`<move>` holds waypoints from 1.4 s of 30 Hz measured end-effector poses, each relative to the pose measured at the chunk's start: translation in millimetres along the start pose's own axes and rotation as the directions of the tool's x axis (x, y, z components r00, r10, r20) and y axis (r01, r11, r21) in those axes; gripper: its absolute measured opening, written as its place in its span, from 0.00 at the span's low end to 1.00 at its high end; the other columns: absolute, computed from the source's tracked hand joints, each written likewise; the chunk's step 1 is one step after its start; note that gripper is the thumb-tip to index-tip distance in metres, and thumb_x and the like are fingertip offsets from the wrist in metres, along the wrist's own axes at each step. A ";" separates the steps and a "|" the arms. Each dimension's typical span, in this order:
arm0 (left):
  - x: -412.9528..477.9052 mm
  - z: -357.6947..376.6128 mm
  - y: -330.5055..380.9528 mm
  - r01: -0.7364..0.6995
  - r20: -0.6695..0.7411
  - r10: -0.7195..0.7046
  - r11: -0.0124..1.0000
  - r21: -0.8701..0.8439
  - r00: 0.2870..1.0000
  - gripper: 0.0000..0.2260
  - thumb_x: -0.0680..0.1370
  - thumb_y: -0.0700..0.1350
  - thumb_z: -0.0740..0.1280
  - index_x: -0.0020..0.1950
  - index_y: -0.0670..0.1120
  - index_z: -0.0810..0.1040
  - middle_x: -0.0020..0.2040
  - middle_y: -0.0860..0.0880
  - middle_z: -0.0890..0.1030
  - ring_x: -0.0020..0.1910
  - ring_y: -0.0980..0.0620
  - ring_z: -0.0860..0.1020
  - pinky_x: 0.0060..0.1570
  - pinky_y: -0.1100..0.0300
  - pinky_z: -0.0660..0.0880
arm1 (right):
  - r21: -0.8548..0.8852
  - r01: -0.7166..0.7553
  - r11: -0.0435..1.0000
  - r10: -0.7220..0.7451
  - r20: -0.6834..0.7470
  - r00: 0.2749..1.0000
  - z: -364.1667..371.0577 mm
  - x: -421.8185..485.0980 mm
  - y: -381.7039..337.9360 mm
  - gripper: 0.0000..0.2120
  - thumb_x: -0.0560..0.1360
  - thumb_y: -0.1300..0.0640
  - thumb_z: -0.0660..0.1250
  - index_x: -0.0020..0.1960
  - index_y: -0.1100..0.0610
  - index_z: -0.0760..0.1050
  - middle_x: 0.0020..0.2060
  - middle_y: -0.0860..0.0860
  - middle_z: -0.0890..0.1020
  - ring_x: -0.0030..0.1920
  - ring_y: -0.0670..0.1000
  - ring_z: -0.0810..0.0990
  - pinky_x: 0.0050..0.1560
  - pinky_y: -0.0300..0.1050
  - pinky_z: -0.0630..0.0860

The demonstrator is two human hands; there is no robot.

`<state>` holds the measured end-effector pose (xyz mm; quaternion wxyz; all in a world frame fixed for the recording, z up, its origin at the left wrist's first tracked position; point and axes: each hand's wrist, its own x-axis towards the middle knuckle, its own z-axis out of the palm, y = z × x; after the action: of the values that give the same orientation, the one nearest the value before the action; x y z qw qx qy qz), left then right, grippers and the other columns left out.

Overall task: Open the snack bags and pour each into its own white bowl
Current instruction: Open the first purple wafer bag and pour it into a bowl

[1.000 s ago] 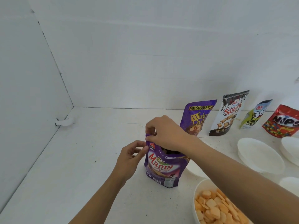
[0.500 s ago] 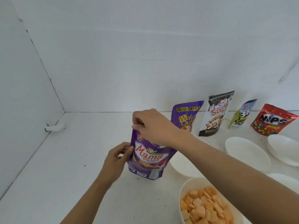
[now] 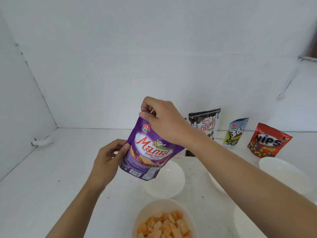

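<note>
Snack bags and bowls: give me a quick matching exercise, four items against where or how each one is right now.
Items:
1. purple wafer bag
2. red candy bag
3. near bowl
4. bowl under the purple bag

States:
A. standing at the far right by the back wall
B. empty
C. held off the table by the right hand at its top and the left hand at its side
D. holding orange crackers

Pairs: 1-C, 2-A, 3-D, 4-B

Bare forearms, no sleeves, hands (image 3: 109, 162) ringless
</note>
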<state>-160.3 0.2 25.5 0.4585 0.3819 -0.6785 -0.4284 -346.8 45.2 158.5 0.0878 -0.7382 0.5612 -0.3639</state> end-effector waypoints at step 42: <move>-74.7 163.8 112.9 -0.177 0.355 0.054 0.929 0.324 0.933 0.07 0.73 0.53 0.69 0.49 0.53 0.83 0.49 0.60 0.82 0.51 0.56 0.81 0.43 0.60 0.78 | 0.168 -0.208 0.964 0.212 -0.004 0.977 -139.1 -254.3 116.5 0.05 0.77 0.52 0.69 0.48 0.52 0.74 0.41 0.38 0.78 0.48 0.41 0.79 0.38 0.29 0.75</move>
<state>-308.5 144.7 73.9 0.2835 0.3366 -0.8343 -0.3319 -551.1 269.6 84.4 0.1810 -0.6606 0.6049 -0.4061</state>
